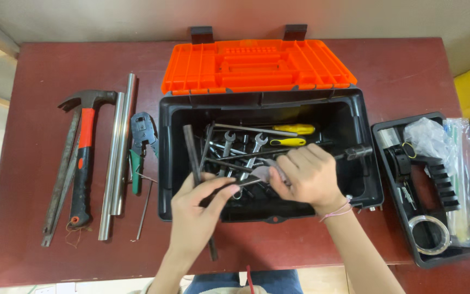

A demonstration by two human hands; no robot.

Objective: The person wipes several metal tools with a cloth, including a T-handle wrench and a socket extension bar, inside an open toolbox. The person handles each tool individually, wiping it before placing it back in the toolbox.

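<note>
A black toolbox (365, 163) with an orange lid (257, 65) stands open on a dark red table (39, 65). Inside lie several spanners (257, 142), two yellow-handled screwdrivers (295, 129) and other metal tools. My left hand (197, 218) is at the box's front edge, fingers closed round a long dark metal bar (191, 149) that stands slanted out of the box. My right hand (311, 177) reaches into the box and grips a small grey metal tool (262, 174) among the spanners.
Left of the box lie a claw hammer (82, 152) with a red and black handle, two steel tubes (116, 158), a flat bar (61, 179), a blue crimping tool (142, 133) and a thin rod. A black tray (382, 136) at the right holds a black handle, tape and plastic bags.
</note>
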